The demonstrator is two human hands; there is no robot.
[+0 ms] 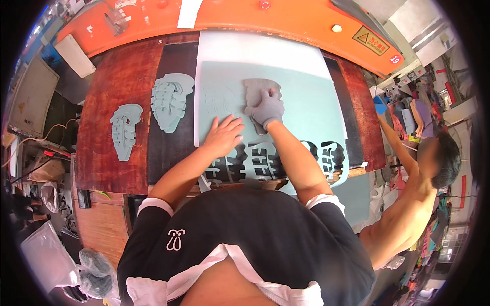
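Note:
My bare left hand (223, 136) lies with its fingers spread on a pale green sheet (306, 102). My right hand (268, 109), in a grey glove with bare fingertips, grips a grey-brown cutting die (260, 85) that rests on the sheet. Left of the die, a faint shoe-upper outline (217, 99) marks the sheet. Along the sheet's near edge run several cut-out openings (263, 160) with slotted strips between them. The underside of the die is hidden.
Two stacks of pale green cut pieces, one larger (172, 102) and one smaller (126, 131), lie on the left. An orange machine beam (229, 18) spans the far side above the dark red board (107, 92). Another person (408, 204) is at the right, one arm stretched toward a blue thing.

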